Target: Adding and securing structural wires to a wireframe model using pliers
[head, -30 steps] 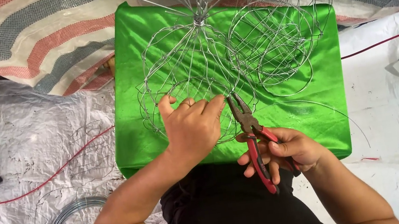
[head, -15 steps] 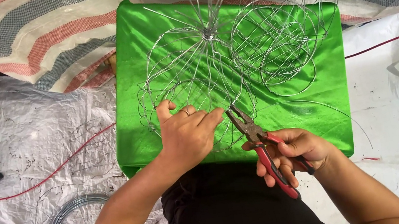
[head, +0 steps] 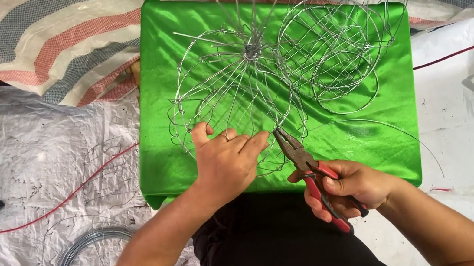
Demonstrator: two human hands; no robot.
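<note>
Green satin cloth (head: 191, 157) covers the desk at frame centre, where the left hand (head: 225, 162) pins a round silver wire frame (head: 231, 91) steady. The right hand (head: 347, 185) clenches red-handled pliers (head: 309, 169), their nose biting the frame's lower rim.

A wire frame (head: 237, 90) is lying on a cloth-covered board (head: 191, 157), with a second wire frame (head: 341, 46) sitting just to its right on the same board. The left hand (head: 225, 162) is resting on the near edge of the first frame, and the right hand (head: 347, 185) is holding pliers (head: 305, 160) just right of it, tips touching the frame. A wire coil (head: 82, 257) is lying on the sheet (head: 38, 153) to the left, a cable (head: 46, 213) running behind it
</note>
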